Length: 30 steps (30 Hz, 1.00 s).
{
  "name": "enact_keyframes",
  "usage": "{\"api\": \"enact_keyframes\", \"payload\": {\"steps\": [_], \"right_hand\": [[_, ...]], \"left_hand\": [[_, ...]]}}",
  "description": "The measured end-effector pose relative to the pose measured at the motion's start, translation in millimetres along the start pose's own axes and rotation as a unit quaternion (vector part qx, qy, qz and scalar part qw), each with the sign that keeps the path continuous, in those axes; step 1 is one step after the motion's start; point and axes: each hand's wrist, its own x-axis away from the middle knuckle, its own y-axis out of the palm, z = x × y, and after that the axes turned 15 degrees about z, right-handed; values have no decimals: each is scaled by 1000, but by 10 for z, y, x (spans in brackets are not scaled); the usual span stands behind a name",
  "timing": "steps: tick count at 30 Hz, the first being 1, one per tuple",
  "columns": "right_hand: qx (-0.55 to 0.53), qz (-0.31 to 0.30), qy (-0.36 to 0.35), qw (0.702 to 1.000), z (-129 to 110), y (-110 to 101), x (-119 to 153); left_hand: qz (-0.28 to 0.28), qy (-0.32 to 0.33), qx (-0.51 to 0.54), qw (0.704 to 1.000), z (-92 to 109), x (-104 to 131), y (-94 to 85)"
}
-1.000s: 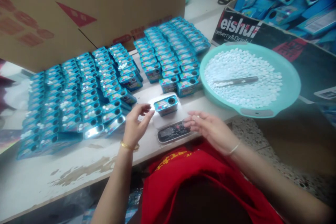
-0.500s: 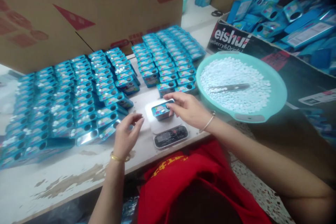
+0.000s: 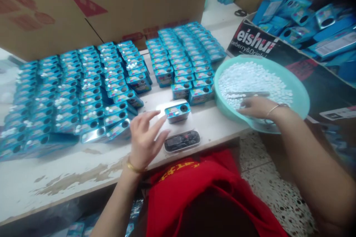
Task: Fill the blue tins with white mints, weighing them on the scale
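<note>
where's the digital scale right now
The digital scale is on the table, front and centre of the head view, under one blue tin.

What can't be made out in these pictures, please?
- Reading on the scale: head view, too blurred.
- What the right hand may hold: head view, fingertips hidden by the hand.
- Inside the box on the scale: head view, hole too small.
- Carton's right end: head view, cut off by the edge.

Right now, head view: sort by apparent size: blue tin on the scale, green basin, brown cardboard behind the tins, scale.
Largest to smallest:
1. Brown cardboard
2. Green basin
3. Scale
4. Blue tin
No close calls.
</note>
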Motion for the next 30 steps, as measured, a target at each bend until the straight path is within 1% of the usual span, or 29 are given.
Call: {"api": "enact_keyframes", "payload": {"steps": [1, 2, 3, 5, 7, 10, 13, 15, 17, 19, 21, 23, 25, 27, 30], "right_hand": [[8, -37, -1, 999, 10, 45, -21], [18, -61, 2, 998, -6, 79, -37], [25, -68, 6, 997, -34, 104, -47], [19, -47, 7, 999, -86, 136, -59], [13, -37, 7, 999, -90, 153, -62], [-5, -20, 15, 1000, -17, 130, -41], [-43, 26, 58, 997, -6, -5, 40], [-116, 51, 82, 989, -128, -152, 127], [-230, 57, 64, 969, -374, -305, 220], [-332, 54, 1, 942, -710, -419, 288], [-374, 51, -76, 923, -1067, -468, 307], [-359, 59, -148, 920, -1379, -457, 280], [-305, 69, -203, 928, -1608, -416, 232], [-243, 66, -236, 939, -1752, -369, 186], [-177, 49, -257, 949, -1849, -314, 145]], "left_hand": [[-17, 23, -7, 1000, 40, -47, 36], [-33, 38, -12, 999, 74, -90, 82], [-49, 47, -14, 998, 104, -129, 133], [-76, 54, -14, 996, 156, -199, 237], [-90, 53, -15, 994, 199, -267, 316], [-78, 40, -19, 996, 227, -354, 346], [-26, -2, -19, 999, 170, -352, 268], [11, -43, -16, 999, 88, -256, 192], [36, -83, -17, 996, -8, -83, 127], [46, -115, -25, 992, -101, 141, 90], [44, -134, -34, 989, -179, 382, 79], [36, -145, -41, 988, -239, 605, 82], [22, -157, -46, 986, -278, 793, 87], [12, -168, -51, 984, -301, 937, 91], [4, -174, -51, 983, -319, 1082, 108]]}}
